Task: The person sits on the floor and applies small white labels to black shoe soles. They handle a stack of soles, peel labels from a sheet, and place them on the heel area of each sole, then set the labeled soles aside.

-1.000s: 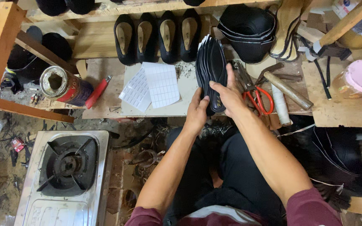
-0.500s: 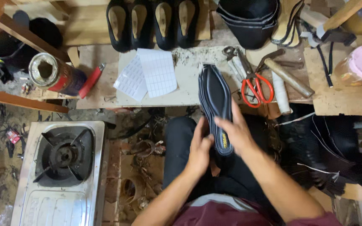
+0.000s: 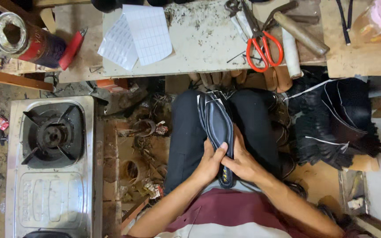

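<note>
both hands were on a stack of black shoe insoles (image 3: pixel 217 124), held lengthwise over the lap between the knees. left hand (image 3: pixel 208 164) clamped the near end from the left, thumb across the top sole. right hand (image 3: pixel 242 161) closed on the same end from the right, fingers curled under. beyond the knees: pile of black cut leather (image 3: pixel 331 128) on the right, single-burner gas stove (image 3: pixel 49 145) on the left. farther out on the workbench (image 3: pixel 208 44): red-handled scissors (image 3: pixel 261 39), gridded paper sheets (image 3: pixel 137 35), open red tin can (image 3: pixel 27 39).
</note>
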`<state>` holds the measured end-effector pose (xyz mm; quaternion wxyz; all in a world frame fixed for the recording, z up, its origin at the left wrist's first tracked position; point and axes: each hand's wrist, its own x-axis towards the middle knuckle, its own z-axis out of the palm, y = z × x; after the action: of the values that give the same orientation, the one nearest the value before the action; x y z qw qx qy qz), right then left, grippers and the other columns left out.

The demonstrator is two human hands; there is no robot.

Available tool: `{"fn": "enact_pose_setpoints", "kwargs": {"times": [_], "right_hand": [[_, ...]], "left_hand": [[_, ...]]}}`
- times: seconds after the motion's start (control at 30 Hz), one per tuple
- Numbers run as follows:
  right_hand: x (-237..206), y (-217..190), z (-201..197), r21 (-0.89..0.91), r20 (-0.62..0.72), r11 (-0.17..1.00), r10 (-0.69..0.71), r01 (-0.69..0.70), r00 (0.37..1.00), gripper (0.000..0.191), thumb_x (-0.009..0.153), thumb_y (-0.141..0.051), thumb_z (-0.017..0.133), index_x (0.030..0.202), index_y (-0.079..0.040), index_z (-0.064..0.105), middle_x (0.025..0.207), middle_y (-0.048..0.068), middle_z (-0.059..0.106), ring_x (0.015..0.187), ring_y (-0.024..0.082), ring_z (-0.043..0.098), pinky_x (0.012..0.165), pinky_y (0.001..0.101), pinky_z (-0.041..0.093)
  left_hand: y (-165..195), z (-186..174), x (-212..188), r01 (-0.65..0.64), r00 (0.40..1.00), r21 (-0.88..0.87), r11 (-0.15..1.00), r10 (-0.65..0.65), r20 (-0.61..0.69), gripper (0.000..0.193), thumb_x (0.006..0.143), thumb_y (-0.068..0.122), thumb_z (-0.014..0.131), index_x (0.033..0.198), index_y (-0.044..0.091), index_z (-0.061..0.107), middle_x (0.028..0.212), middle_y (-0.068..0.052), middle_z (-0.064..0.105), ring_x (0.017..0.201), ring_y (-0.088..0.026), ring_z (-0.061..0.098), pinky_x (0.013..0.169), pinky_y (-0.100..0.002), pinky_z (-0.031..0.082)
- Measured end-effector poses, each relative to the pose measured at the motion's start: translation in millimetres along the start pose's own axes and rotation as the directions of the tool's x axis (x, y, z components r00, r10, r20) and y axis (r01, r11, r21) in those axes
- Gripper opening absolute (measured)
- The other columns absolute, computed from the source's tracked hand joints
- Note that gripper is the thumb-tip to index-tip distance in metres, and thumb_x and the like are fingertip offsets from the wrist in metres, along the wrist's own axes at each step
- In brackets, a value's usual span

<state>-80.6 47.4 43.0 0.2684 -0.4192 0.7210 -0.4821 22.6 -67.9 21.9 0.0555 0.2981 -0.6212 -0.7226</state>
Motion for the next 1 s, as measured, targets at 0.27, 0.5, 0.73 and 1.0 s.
{"fn": "enact_pose_setpoints", "kwargs": {"times": [0.27,0.5,0.73,1.0], "right_hand": [[-18,-20,0,0.583,0.027,0.752,0.360,-0.307,0.932,0.099,0.089,-0.018,0.068,0.164,-0.006,0.005,0.161,0.022,0.034,0.147,0.032,0.037,0.118,0.0413,0.032],[-12,-14,7,0.214,-0.125,0.911,0.383,-0.352,0.915,0.085,0.091,-0.025,0.068,0.160,-0.004,0.023,0.159,0.020,0.036,0.141,0.032,0.046,0.111,0.0415,0.044],[-4,-16,-3,0.095,-0.161,0.968,0.247,-0.234,0.956,0.079,0.091,-0.025,0.070,0.155,0.001,0.033,0.160,0.022,0.036,0.142,0.035,0.045,0.107,0.0449,0.048],[8,1,3,-0.175,-0.211,0.974,0.105,-0.143,0.972,0.067,0.098,-0.021,0.070,0.155,0.001,0.041,0.161,0.018,0.042,0.149,0.035,0.044,0.121,0.0462,0.038]], "left_hand": [[6,-1,-12,-0.005,1.000,-0.306,0.952,0.005,-0.001,0.084,0.093,0.030,0.066,0.158,-0.002,0.021,0.147,-0.022,0.051,0.135,-0.028,0.051,0.113,-0.036,0.040],[33,-11,-19,0.265,0.964,-0.425,0.865,-0.244,0.106,0.082,0.094,0.032,0.058,0.161,0.005,0.021,0.151,-0.018,0.048,0.136,-0.026,0.048,0.111,-0.035,0.040],[46,-50,-41,0.191,0.967,-0.255,0.948,-0.136,0.216,0.086,0.096,0.025,0.060,0.161,-0.002,0.011,0.167,-0.022,0.024,0.155,-0.030,0.025,0.123,-0.038,0.021],[32,-40,-40,0.147,0.978,-0.289,0.946,-0.096,0.184,0.094,0.094,0.019,0.063,0.162,0.000,-0.001,0.171,-0.022,0.007,0.159,-0.030,0.007,0.125,-0.038,0.012]]}}
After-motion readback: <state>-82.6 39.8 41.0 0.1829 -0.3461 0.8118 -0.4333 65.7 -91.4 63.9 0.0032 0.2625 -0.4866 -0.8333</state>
